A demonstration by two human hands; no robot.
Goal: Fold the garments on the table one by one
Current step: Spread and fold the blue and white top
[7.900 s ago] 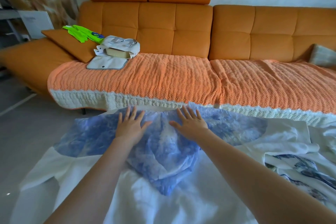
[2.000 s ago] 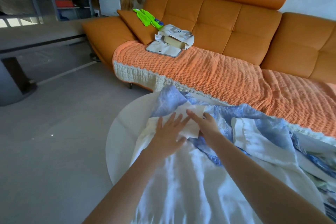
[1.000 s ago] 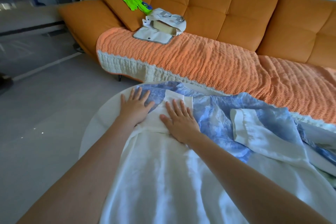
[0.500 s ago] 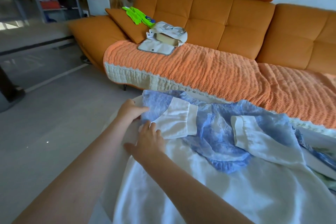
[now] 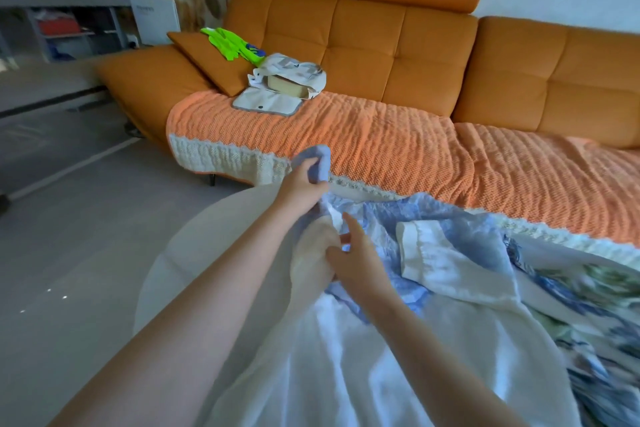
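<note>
A white and blue patterned garment (image 5: pixel 446 270) lies spread over the round white table (image 5: pixel 180 253). My left hand (image 5: pixel 301 184) grips the garment's blue left edge and holds it raised above the table. Just below and to the right, my right hand (image 5: pixel 353 256) pinches the white fabric at the left side of the garment. A white sleeve cuff (image 5: pixel 415 246) lies folded onto the blue part. More patterned garments (image 5: pixel 595 315) lie at the right, blurred.
An orange sofa (image 5: pixel 398 52) with an orange knitted cover (image 5: pixel 381 149) stands right behind the table. On it lie a cushion, green gloves (image 5: pixel 232 43) and a pale bag (image 5: pixel 291 80). Grey floor (image 5: pixel 69 236) and shelves (image 5: pixel 69 21) are at the left.
My left hand has lifted the blue edge off the table. My right hand has moved slightly right and up, going from lying on the white fabric to pinching it.
</note>
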